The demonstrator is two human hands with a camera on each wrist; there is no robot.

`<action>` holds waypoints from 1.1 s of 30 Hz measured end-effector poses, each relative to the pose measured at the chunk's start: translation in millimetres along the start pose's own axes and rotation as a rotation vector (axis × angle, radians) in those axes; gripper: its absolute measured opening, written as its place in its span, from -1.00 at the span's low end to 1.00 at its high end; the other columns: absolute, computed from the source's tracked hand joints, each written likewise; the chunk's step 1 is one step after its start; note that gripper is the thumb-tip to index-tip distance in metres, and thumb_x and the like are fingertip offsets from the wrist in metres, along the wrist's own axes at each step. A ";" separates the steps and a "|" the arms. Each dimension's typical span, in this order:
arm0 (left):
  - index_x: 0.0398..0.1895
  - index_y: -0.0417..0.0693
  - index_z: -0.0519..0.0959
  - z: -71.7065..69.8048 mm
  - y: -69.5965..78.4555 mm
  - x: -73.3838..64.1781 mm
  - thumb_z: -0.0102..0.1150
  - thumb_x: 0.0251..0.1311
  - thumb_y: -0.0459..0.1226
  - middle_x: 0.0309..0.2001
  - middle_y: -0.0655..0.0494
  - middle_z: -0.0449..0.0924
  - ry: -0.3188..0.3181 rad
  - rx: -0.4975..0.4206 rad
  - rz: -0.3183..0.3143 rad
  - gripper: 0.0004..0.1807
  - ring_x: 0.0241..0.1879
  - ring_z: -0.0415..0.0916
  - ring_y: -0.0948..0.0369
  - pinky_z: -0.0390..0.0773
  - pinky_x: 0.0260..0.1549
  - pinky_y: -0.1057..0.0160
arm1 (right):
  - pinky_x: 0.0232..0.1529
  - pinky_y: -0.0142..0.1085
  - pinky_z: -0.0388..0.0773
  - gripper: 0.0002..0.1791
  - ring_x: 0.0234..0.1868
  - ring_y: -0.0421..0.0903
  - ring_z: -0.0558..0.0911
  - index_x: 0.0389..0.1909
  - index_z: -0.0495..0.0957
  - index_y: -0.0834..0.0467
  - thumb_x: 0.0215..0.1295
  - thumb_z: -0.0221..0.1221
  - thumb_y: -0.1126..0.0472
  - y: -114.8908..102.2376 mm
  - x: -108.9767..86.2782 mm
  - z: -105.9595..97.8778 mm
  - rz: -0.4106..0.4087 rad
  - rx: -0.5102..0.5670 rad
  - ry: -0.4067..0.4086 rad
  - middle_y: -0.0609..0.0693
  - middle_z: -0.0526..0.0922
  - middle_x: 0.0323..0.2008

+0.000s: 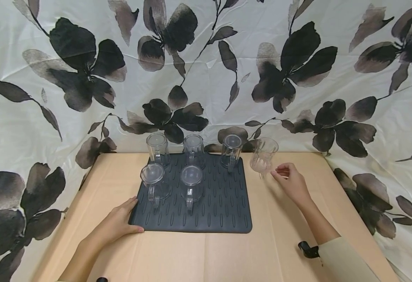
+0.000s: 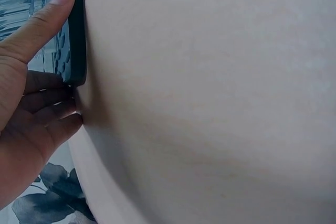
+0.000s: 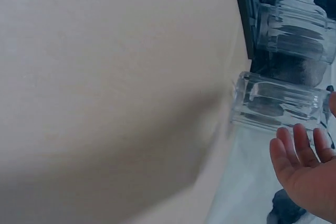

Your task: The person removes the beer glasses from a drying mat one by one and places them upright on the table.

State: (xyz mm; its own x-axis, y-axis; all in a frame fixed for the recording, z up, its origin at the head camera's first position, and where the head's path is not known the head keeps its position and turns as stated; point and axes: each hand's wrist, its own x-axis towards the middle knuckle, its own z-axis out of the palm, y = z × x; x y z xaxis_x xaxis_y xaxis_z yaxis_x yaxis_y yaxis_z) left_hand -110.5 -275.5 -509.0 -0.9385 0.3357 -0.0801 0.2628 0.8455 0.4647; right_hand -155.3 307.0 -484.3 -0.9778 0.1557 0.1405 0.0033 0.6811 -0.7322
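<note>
My left hand [image 1: 119, 221] rests at the near left corner of a dark grey ridged drying mat [image 1: 223, 213]. Its thumb lies along the front edge and its fingers touch the left side. On the mat, several clear glass mugs stand upside down: two in front, a left one [image 1: 153, 174] and a right one [image 1: 191, 176], the others behind. Right of the mat, another clear glass mug [image 1: 265, 150] stands rim up on the table. Beside it is my right hand [image 1: 292, 182], fingers loosely bent; in the right wrist view they look apart from the glass [image 3: 273, 100].
A light wood-coloured table [image 1: 177, 258] lies under everything. Behind it and at both sides hangs a white cloth [image 1: 220, 90] with dark flowers. The rear mugs, such as the one at the back right [image 1: 232, 149], stand close to this cloth.
</note>
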 end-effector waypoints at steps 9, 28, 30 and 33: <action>0.40 -0.60 0.29 0.7 -1.5 0.5 0.67 -0.23 0.13 0.45 -0.53 0.25 -0.004 0.000 0.000 0.29 0.41 0.25 -0.44 0.40 0.31 -0.34 | -0.15 -0.77 0.45 -0.57 -0.20 -0.57 0.50 0.07 0.49 0.26 0.44 0.29 0.02 -16.1 -13.7 -9.0 -0.057 0.019 0.038 0.15 0.71 -0.09; 0.41 -0.60 0.27 0.9 -1.5 3.2 0.68 -0.21 0.09 0.45 -0.53 0.24 -0.012 0.014 0.006 0.27 0.41 0.27 -0.44 0.42 0.30 -0.33 | 0.03 -0.29 0.70 -0.65 -0.05 -0.01 0.71 0.07 0.54 0.25 0.40 0.33 0.15 -79.6 -21.7 28.1 -0.230 0.095 -0.191 0.07 0.72 -0.09; 0.41 -0.59 0.28 0.7 -1.3 3.3 0.68 -0.21 0.09 0.45 -0.53 0.24 -0.010 0.016 0.006 0.27 0.41 0.27 -0.43 0.42 0.30 -0.33 | 0.05 -0.21 0.71 -0.66 -0.04 -0.02 0.71 0.07 0.56 0.23 0.41 0.33 0.15 -86.0 -23.0 34.2 -0.250 0.118 -0.217 0.06 0.72 -0.09; 0.41 -0.59 0.28 0.4 -0.8 3.2 0.68 -0.22 0.10 0.45 -0.53 0.24 -0.016 0.015 -0.003 0.28 0.41 0.26 -0.43 0.41 0.32 -0.33 | 0.08 -0.15 0.70 -0.69 -0.04 -0.05 0.71 0.07 0.58 0.19 0.42 0.32 0.15 -94.7 -26.0 44.1 -0.278 0.154 -0.259 0.02 0.72 -0.08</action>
State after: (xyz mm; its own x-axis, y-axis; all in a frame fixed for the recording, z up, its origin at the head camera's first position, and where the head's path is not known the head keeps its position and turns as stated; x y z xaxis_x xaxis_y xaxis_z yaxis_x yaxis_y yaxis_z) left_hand -113.6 -275.0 -509.9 -0.9358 0.3394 -0.0957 0.2631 0.8526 0.4516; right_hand -139.5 207.0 -448.0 -0.9576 -0.2180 0.1884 -0.2803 0.5540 -0.7839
